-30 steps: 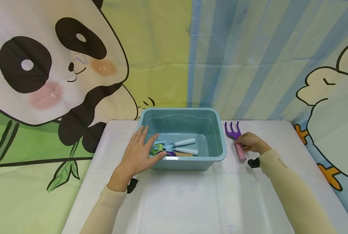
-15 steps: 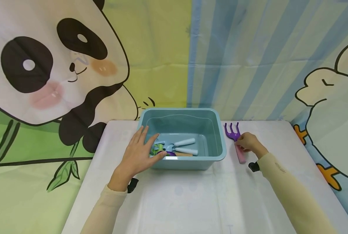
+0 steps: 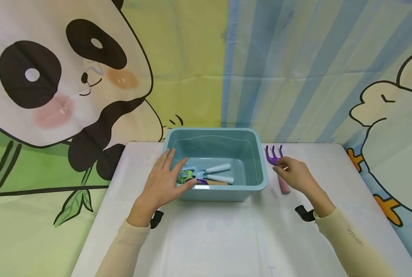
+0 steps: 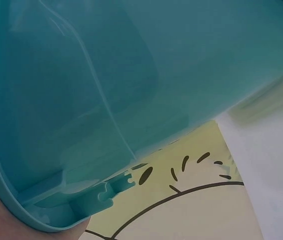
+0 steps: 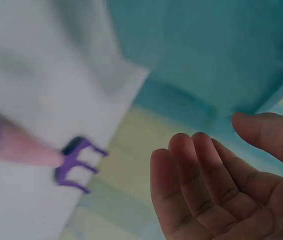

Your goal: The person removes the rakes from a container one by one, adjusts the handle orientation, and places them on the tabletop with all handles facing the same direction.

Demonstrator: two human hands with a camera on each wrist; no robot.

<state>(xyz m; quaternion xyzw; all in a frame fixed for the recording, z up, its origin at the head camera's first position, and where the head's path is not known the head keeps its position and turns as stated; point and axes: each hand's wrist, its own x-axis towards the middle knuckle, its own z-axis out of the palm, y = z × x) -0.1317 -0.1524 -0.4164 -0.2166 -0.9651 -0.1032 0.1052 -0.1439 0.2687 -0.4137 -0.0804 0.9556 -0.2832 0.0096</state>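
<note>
While my left hand (image 3: 161, 182) rests spread-fingered on the bin (image 3: 226, 187), my right hand (image 3: 297, 176) hovers loose, released. Fork (image 5: 39, 154) lies beneath, on bench (image 3: 220, 238).

Left hand (image 3: 161, 186): I see it, fingers spread, at the bin's (image 3: 214, 195) rim
Right hand (image 3: 297, 175): over the fork (image 3: 284, 186)
Bin: holding tools (image 3: 221, 179)

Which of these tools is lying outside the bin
The pink-handled purple fork: it lies on the table by the right hand; the others lie in the bin.

Booth-like spot: cartoon-printed backdrop (image 3: 181, 69) behind white table (image 3: 220, 242).
</note>
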